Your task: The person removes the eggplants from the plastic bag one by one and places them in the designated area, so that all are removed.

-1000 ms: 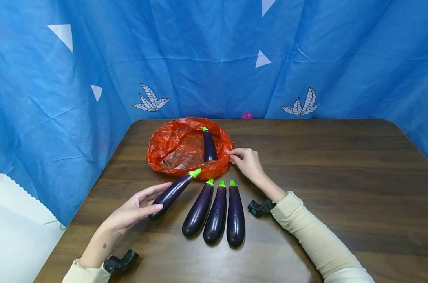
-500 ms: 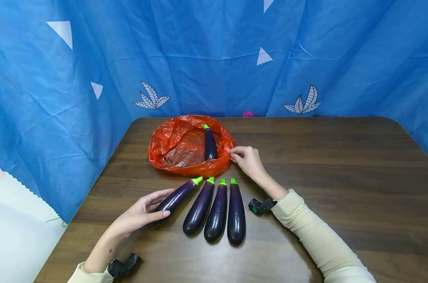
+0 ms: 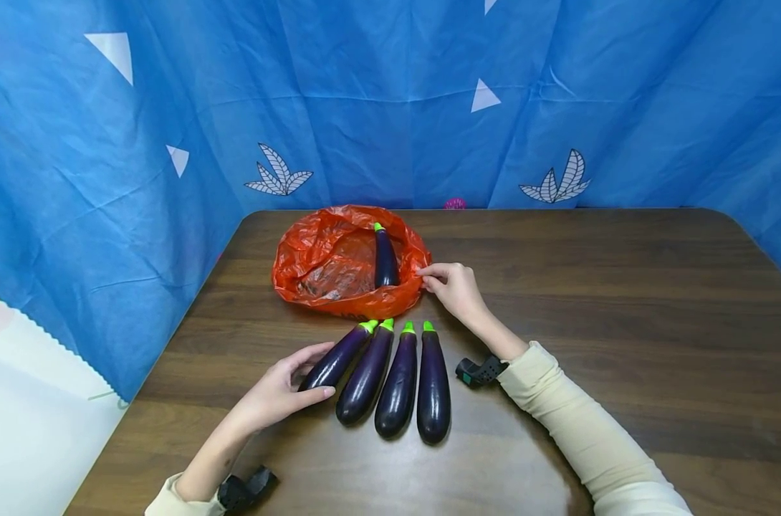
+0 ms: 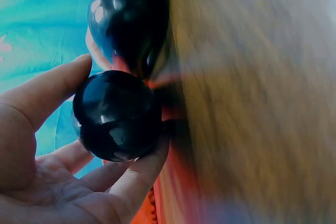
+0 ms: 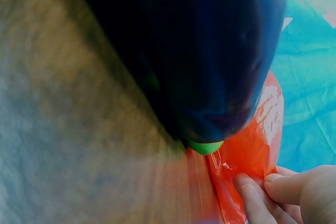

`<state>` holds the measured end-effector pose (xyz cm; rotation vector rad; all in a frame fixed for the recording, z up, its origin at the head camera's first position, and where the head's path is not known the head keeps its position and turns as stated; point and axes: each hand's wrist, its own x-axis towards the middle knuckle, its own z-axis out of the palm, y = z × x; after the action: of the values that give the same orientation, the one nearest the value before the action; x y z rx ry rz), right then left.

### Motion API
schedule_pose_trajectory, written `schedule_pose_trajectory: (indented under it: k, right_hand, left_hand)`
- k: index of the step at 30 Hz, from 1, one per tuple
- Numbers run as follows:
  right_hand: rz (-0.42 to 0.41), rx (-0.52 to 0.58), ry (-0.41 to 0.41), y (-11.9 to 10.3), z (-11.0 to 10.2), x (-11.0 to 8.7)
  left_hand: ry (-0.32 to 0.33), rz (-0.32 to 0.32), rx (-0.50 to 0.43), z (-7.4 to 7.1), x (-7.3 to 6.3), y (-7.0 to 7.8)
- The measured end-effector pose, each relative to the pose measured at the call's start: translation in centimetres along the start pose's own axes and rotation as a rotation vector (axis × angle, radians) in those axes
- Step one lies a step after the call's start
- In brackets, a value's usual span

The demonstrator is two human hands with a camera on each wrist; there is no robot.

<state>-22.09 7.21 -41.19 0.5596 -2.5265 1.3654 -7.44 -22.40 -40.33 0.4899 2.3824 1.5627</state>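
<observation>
Nearing three eggplants (image 3: 395, 387), the left hand (image 3: 276, 393) is moving rightward, gripping the leftmost eggplant (image 3: 336, 360); the right hand (image 3: 455, 289) is pinching the red bag (image 3: 365, 305) by its edge.

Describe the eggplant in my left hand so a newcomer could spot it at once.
Toward the far edge of the brown table sits an open red plastic bag. On its near side is a row of four green-tipped, dark purple eggplants. The leftmost eggplant is yours, the only one gripped by your left hand.
</observation>
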Motion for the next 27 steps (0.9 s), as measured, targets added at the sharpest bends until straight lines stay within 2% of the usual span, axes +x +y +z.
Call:
schedule_pose_trajectory:
  k: [19,27]
  right_hand:
    - [0.000,-0.007,-0.002,-0.1,-0.1,0.0]
    - [0.001,0.006,-0.006,-0.2,-0.1,0.1]
  left_hand:
    - [0.009,0.001,0.032,1.9,-0.9,1.3]
    - [0.035,0.001,0.092,2.1,-1.4,1.8]
